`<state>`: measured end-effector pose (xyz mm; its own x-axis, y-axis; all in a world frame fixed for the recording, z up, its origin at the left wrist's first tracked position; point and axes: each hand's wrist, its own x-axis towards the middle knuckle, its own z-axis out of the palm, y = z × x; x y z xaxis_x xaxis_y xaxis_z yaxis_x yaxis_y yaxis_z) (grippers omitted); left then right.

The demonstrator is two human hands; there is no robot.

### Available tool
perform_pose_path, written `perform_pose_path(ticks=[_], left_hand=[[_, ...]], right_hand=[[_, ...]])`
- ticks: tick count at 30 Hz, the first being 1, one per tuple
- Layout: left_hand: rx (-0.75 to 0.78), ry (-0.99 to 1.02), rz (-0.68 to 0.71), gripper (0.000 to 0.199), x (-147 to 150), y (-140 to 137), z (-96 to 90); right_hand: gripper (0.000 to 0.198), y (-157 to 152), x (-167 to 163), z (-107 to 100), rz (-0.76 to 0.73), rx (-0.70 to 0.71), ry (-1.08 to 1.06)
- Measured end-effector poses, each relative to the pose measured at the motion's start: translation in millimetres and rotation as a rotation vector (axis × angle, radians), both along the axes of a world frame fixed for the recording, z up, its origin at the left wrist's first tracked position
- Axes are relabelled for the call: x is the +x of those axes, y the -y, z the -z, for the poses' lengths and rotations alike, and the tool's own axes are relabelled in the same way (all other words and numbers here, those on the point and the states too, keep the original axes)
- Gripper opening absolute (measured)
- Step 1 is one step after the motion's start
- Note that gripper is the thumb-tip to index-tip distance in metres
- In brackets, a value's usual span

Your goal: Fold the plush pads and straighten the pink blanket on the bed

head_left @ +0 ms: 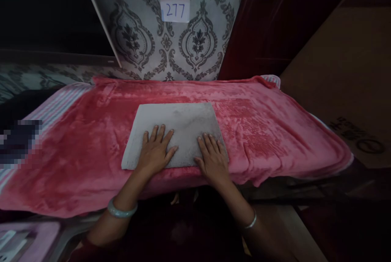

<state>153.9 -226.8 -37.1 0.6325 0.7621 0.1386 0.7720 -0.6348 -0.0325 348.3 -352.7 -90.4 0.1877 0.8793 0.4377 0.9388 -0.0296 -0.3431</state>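
While left hand point(153, 153) and right hand point(214, 161) rest splayed, the grey rectangle point(187, 125) lies beneath.

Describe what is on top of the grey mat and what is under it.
The left hand and right hand rest on the mat. Red blanket shows around it; the area directly beneath is covered and cannot be seen.

Matt grey slab point(189, 119), plush cloth blanket point(259, 132) (patchy sheen), glossy dark-red panel point(259, 22).
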Motion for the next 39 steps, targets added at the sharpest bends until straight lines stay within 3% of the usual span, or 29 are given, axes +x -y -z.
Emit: perform_pose_path(ticks=[10,15,19,23,28,32,39], left_hand=[[0.005,0.04,0.012,0.063,-3,-1,2.0],[0.033,0.088,0.031,0.061,-3,-3,6.0],[0.034,0.137,0.032,0.06,-2,-3,7.8],[-0.005,0.155,0.014,0.061,-2,3,6.1],[-0.107,0.174,0.018,0.066,-3,14,5.2],[-0.152,0.212,0.01,0.071,-16,10,7.7],[-0.201,0.243,-0.176,0.064,-76,-2,5.9]], right_hand=[[0.056,25,2,13,0.001,0.066,0.159],[0.045,35,15,-2,-0.099,0.09,0.046],[0.051,-7,34,-36,-0.089,0.069,0.019],[0.061,-66,41,-57,-0.026,-0.125,0.125],[0.057,-88,38,-37,-0.084,-0.322,0.325],[0.06,-89,50,-16,-0.091,-0.296,0.38],[0.064,-91,54,-1,-0.115,-0.249,0.366]])
